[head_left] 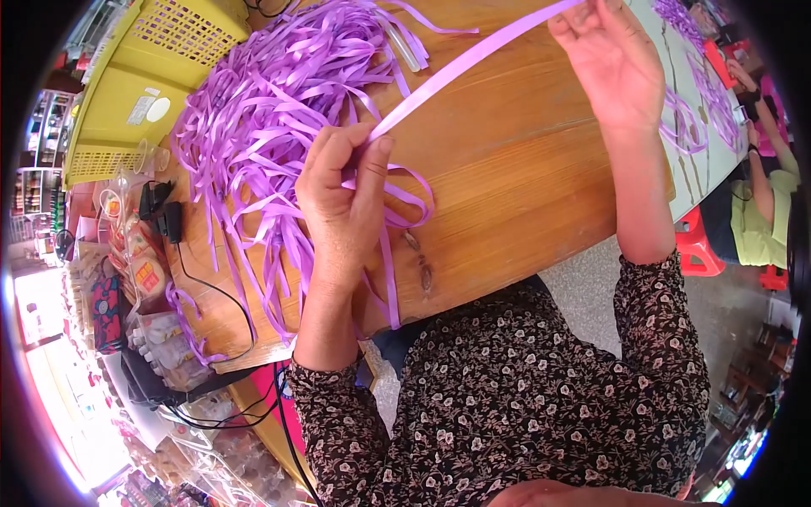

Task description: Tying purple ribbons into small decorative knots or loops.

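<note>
A light purple ribbon [477,57] runs taut and slanting between my two hands, above the wooden table [524,177]. My left hand [342,194] pinches its lower end between thumb and bent fingers. Higher up at the right, my right hand [615,72] grips the other end; those fingertips are partly cut off by the picture's top edge. Beside and behind my left hand lies a big tangled heap of purple ribbons [270,101]. Some loose strands hang over the table's near edge, and one loop curls out to the right of my left wrist.
A yellow plastic basket [101,114] stands left of the heap. Near it lie a black plug adapter [171,221] with a cable and several packages. A clear tube [405,49] rests by the heap. At right, a white table [701,177] holds more ribbons, beside a red stool [699,245] and other people.
</note>
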Demonstrator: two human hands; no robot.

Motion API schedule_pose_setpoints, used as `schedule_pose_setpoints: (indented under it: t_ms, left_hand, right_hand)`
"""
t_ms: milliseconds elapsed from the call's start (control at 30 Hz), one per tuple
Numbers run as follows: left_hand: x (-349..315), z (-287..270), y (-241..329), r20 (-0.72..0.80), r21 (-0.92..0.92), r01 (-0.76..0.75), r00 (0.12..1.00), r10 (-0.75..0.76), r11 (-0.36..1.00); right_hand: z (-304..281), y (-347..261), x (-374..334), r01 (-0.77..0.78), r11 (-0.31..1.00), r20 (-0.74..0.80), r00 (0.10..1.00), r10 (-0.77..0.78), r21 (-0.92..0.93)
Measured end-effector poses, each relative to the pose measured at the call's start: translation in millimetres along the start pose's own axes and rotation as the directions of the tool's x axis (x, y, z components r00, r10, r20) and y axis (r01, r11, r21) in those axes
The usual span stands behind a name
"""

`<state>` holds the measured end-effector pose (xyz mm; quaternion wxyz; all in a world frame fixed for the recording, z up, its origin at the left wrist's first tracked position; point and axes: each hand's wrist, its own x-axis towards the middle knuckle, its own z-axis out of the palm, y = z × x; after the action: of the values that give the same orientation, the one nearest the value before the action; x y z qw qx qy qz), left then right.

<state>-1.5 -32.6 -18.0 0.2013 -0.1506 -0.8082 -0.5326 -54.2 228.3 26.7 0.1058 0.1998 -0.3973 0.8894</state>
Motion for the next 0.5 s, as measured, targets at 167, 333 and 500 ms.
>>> schedule_pose_setpoints:
  t_ms: [167,333,500]
  left_hand:
    - [2,-2,-2,0.173,-0.563,0.325,0.945,-0.276,0.76]
    - [0,-8,-1,0.364,-0.925,0.38,0.884,-0.294,-0.001]
    - [-2,-9,-3,0.277,-0.957,0.241,0.922,-0.271,-0.16]
  right_hand:
    - [1,-2,13,0.014,0.955,-0.044,0.999,-0.028,-0.297]
    - [27,43,-7,0.546,0.15,0.542,0.837,-0.069,-0.824]
    - [49,74,-42,0.076,0.707,0.458,0.809,0.368,-0.703]
